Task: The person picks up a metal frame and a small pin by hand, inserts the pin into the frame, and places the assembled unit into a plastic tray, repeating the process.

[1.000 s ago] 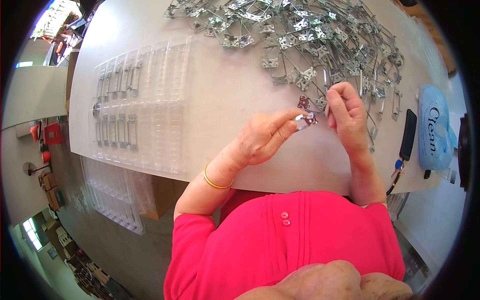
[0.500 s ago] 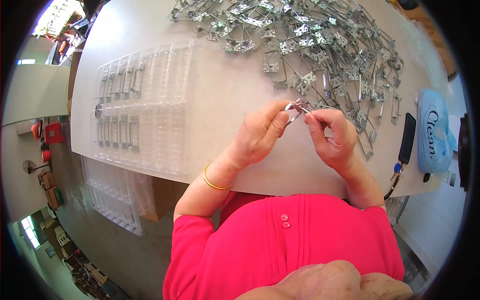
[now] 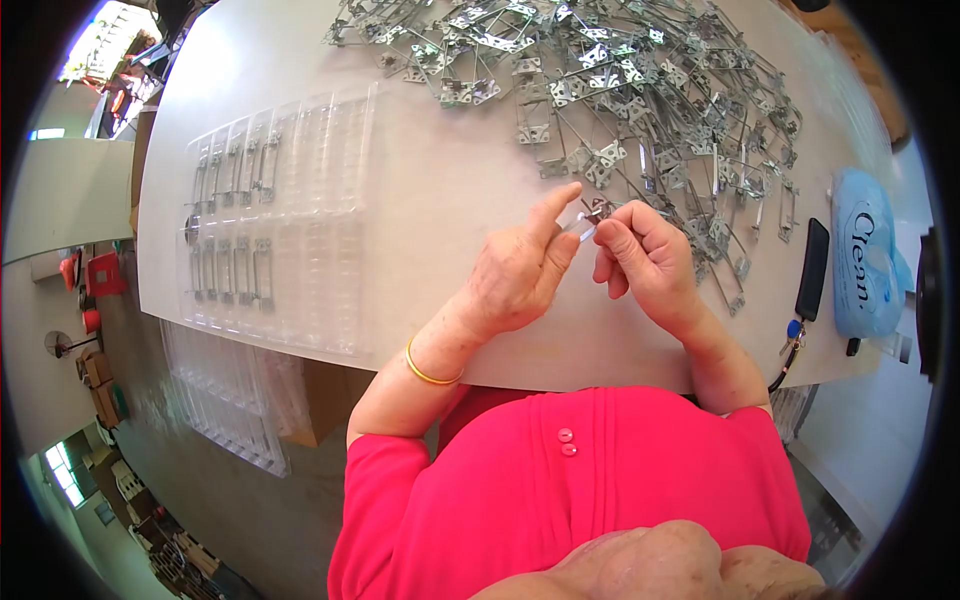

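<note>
Over the table, in front of my chest, both hands meet at a small metal wire bracket (image 3: 598, 209). My right hand (image 3: 655, 262) pinches it between thumb and bent index finger, with the other fingers curled under. On the other side, my left hand (image 3: 512, 272) has its index finger raised and its thumb below. The near end of the bracket lies between these two, partly hidden by the fingers. A large heap of similar metal wire brackets (image 3: 640, 90) lies just beyond my hands.
A clear plastic tray (image 3: 318, 215) on the left of the table (image 3: 440, 190) holds two rows of brackets. More clear trays (image 3: 225, 390) are stacked below the table's edge. To the right lie a black case (image 3: 814, 265), keys (image 3: 795, 330) and a blue plastic pack (image 3: 866, 255).
My left index finger has lifted and spread away from the thumb. The right hand has shifted slightly left and turned, its lower fingers now showing. The bracket stays between the hands.
</note>
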A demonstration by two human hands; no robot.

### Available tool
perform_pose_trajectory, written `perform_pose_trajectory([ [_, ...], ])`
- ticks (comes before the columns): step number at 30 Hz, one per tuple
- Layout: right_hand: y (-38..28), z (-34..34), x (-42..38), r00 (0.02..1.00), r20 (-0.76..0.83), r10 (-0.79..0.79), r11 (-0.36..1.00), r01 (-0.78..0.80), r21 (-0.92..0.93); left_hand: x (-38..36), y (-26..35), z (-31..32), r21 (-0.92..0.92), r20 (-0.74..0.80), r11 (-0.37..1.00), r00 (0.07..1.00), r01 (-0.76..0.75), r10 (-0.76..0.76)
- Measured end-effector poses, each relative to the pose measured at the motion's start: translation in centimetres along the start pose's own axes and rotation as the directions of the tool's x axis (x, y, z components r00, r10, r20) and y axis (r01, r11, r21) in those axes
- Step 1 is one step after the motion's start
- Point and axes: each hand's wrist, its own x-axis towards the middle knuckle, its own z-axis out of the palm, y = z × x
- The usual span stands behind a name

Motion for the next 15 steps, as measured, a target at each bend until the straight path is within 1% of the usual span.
perform_pose_trajectory([
  [1, -0.04, -0.11, 0.03, 0.998, 0.031, 0.056, 0.994, -0.059, 0.092, -0.05, 0.08, -0.07, -0.094, 0.035, 0.986, 0.990, 0.139, -0.137],
  [5, 0.01, -0.32, -0.05, 0.997, 0.069, 0.042, 0.995, -0.048, 0.088, 0.18, 0.39, -0.46, -0.150, 0.042, 0.978, 0.989, 0.146, -0.141],
  [7, 0.08, -0.47, -0.18, 0.993, 0.099, 0.069, 0.992, -0.079, 0.098, 0.25, 0.78, -0.60, -0.221, 0.071, 0.949, 0.974, 0.225, -0.215],
  [8, 0.03, -0.57, -0.22, 0.993, 0.099, 0.067, 0.992, -0.077, 0.100, 0.20, 0.51, -0.50, -0.218, 0.071, 0.950, 0.974, 0.224, -0.214],
  [10, -0.09, -0.77, -0.30, 0.993, 0.111, 0.038, 0.995, -0.047, 0.083, 0.22, -0.11, -0.26, -0.413, 0.078, 0.868, 0.960, 0.277, -0.270],
  [11, 0.10, -0.74, -0.28, 0.993, 0.111, 0.038, 0.995, -0.048, 0.083, 0.17, -0.17, -0.32, -0.412, 0.079, 0.868, 0.960, 0.278, -0.270],
  [12, 0.45, -0.66, -0.20, 0.997, 0.008, -0.080, 0.992, 0.079, 0.103, 0.37, 0.22, -0.61, -0.428, 0.105, 0.854, 0.955, 0.296, -0.278],
  [13, 0.66, -0.61, -0.07, 0.976, -0.094, -0.194, 0.973, 0.204, 0.110, 0.43, 0.41, -0.77, -0.444, 0.131, 0.839, 0.949, 0.315, -0.287],
  [14, 0.64, -0.56, 0.16, 0.950, -0.133, -0.284, 0.956, 0.290, 0.032, 0.33, 0.23, -0.74, -0.446, 0.129, 0.837, 0.948, 0.316, -0.290],
  [15, 0.70, -0.42, 0.44, 0.951, -0.129, -0.281, 0.957, 0.287, 0.032, 0.23, -0.05, -0.66, -0.478, 0.178, 0.815, 0.945, 0.327, -0.275],
])
